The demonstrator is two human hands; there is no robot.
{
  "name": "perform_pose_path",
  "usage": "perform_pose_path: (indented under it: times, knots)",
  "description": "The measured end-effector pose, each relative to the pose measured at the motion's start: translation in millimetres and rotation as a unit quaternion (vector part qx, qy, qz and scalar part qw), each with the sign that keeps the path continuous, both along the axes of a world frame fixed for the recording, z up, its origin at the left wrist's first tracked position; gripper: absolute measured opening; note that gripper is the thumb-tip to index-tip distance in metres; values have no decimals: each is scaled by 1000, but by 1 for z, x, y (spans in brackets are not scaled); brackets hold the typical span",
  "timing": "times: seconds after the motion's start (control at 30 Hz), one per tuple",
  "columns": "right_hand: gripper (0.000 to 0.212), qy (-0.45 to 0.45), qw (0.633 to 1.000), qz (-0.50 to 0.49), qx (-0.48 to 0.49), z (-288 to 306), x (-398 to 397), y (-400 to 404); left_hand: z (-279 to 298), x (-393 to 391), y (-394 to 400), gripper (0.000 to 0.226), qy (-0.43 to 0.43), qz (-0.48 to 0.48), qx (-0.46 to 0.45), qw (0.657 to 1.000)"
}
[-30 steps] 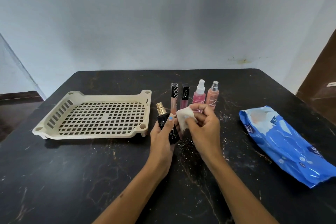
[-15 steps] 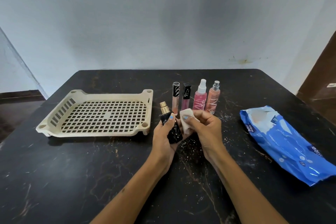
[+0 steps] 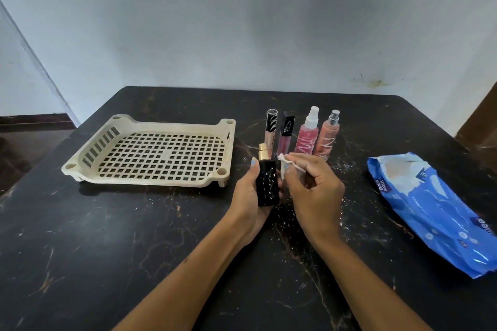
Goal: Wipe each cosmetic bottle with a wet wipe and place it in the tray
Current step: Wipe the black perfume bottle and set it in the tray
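Left hand (image 3: 250, 196): I grip the black bottle (image 3: 266, 185) upright above the table (image 3: 134, 250).
Right hand (image 3: 313, 191): I pinch the wet wipe (image 3: 285, 166) against the bottle's side.
Tray (image 3: 150, 181): just left.

Open table (image 3: 134, 236) leads to tray (image 3: 80, 166); four bottles (image 3: 306, 134) stand behind.

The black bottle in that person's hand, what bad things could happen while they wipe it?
1. The left hand grips the black bottle above the table while the right hand rubs it with the wet wipe. Wetness might make it slip and drop.
2. Four more bottles stand upright just behind the hands. A knuckle could possibly bump them over like dominoes.
3. The tray holds nothing yet, and its holes might make a standing bottle wobble.
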State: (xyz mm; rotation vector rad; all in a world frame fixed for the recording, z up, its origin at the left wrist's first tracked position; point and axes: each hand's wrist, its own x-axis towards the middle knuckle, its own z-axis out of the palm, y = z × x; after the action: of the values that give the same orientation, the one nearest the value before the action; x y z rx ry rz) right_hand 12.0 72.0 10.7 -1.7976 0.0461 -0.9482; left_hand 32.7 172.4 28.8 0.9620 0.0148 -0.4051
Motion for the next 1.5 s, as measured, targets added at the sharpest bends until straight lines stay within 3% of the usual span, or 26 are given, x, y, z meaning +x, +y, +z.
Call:
perform_pose_path:
  times: [0.33,1.27,1.5]
  knots:
    - [20,-79,987,6,-143,-7,-3,10,-5,6,-1,46,2,-1,-32,999]
    - [27,-72,976,-17,-203,-13,-5,6,-7,10,3,50,24,-3,-45,999]
    - [27,-69,977,-35,-199,-13,-9,6,-9,10,2,41,51,-1,-48,998]
